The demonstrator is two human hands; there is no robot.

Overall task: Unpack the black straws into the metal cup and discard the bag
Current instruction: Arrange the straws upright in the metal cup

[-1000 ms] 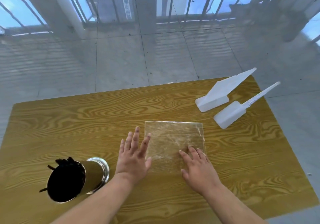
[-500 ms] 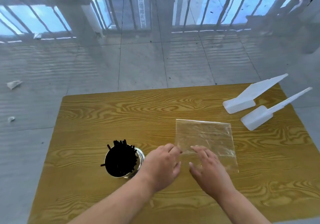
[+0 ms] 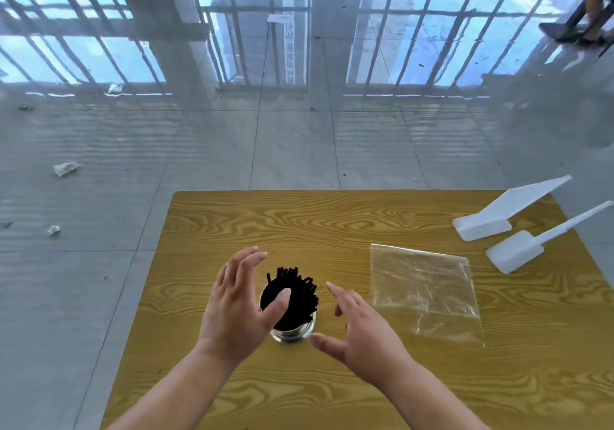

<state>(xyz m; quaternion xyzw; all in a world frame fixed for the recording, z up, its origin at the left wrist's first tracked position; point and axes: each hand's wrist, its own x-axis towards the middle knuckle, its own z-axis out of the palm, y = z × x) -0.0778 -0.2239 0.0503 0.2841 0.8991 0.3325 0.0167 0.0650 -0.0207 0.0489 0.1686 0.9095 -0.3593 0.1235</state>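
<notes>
A bundle of black straws stands upright in the metal cup near the middle of the wooden table. My left hand hovers open just left of the cup, its thumb in front of the straws. My right hand is open on the cup's right side, fingers spread, a small gap from it. Neither hand holds anything. The clear plastic bag lies flat and empty on the table to the right of both hands.
Two white plastic scoops lie at the table's far right corner. Grey tiled floor surrounds the table, with scraps of crumpled paper to the left. The table's left edge runs close to my left forearm.
Both hands left the flat bag and moved left to either side of the cup. The view shifted, so the cup now sits centred and the bag further right.
</notes>
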